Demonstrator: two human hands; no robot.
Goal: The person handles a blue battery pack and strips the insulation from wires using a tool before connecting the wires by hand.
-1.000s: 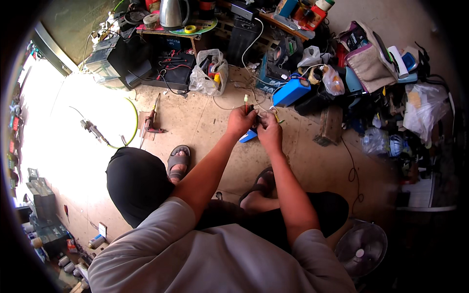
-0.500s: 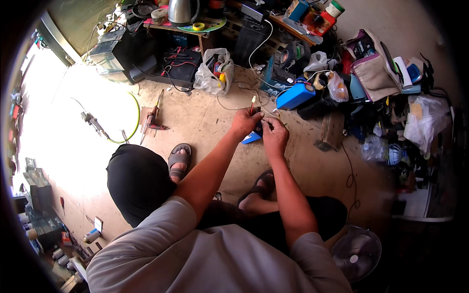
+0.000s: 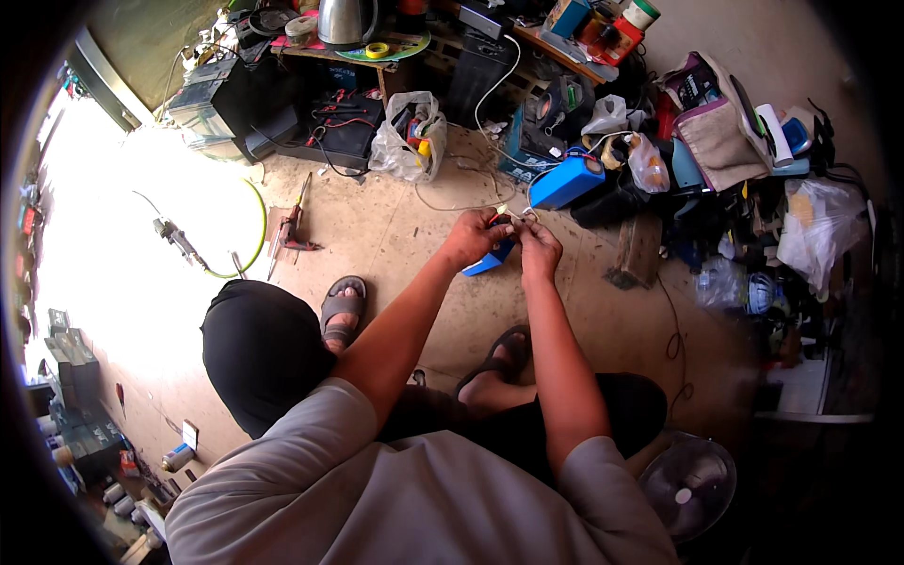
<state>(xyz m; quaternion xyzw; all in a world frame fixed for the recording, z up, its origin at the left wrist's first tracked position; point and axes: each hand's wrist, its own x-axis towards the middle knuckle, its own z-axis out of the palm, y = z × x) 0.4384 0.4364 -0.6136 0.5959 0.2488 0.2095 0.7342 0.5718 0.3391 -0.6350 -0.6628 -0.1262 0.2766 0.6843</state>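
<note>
My left hand (image 3: 471, 239) is closed in a pinch on a short wire lead (image 3: 493, 219), part of it red, which ends in a small pale plug (image 3: 502, 210). Close beside it, my right hand (image 3: 540, 252) pinches with its thumb and fingertips near the same wires; what lies between them is too small to make out. Below the fingers a blue battery pack (image 3: 487, 263) shows on the floor, partly covered by my left hand. A second blue battery pack (image 3: 568, 182) stands just beyond my right hand, with a white cable running by it.
A drill (image 3: 293, 232) lies on the floor to the left, near a yellow-green hose (image 3: 263, 226). Ahead are a plastic bag (image 3: 411, 151) and a low table with a kettle (image 3: 347, 23). Clutter and a cloth bag (image 3: 720, 141) fill the right; a fan (image 3: 686, 492) stands behind.
The pale plug, which stood up above my left hand, has tipped down to the right toward my right hand. My right hand has shifted slightly right, and more of the near battery pack shows.
</note>
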